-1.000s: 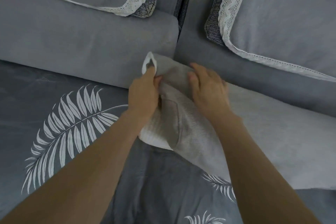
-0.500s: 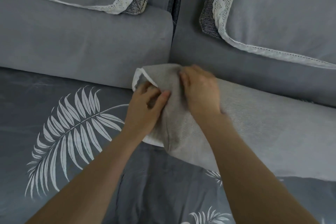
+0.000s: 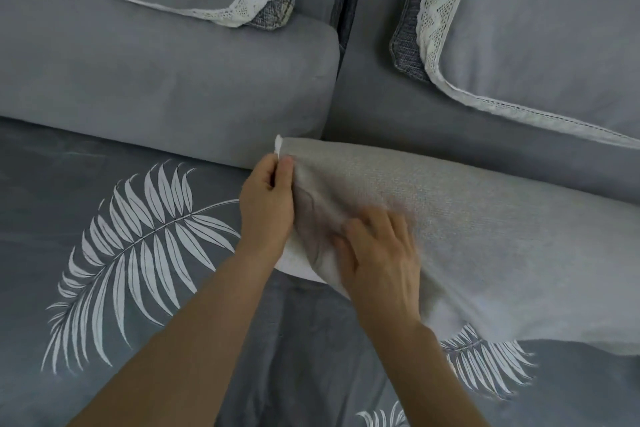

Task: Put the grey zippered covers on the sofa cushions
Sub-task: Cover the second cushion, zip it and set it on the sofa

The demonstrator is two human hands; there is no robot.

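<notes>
A long cushion in a light grey woven cover (image 3: pixel 485 229) lies on the sofa seat, running from the centre to the right edge. At its left end the white inner cushion (image 3: pixel 278 145) peeks out at the top corner and along the bottom edge. My left hand (image 3: pixel 268 203) pinches the cover's edge at that top corner between thumb and fingers. My right hand (image 3: pixel 379 255) lies on the cover's left end with fingers spread flat, slightly blurred, over wrinkled fabric.
The seat carries a dark grey throw with white leaf prints (image 3: pixel 138 246). Two grey back cushions (image 3: pixel 166 76) stand behind, with a dark gap (image 3: pixel 346 21) between them. Lace-edged grey cloths (image 3: pixel 433 14) drape over their tops.
The cover now reaches the cushion's left end, with less white showing. My left hand has shifted up to the top corner; my right hand has slid down and right across the cover.
</notes>
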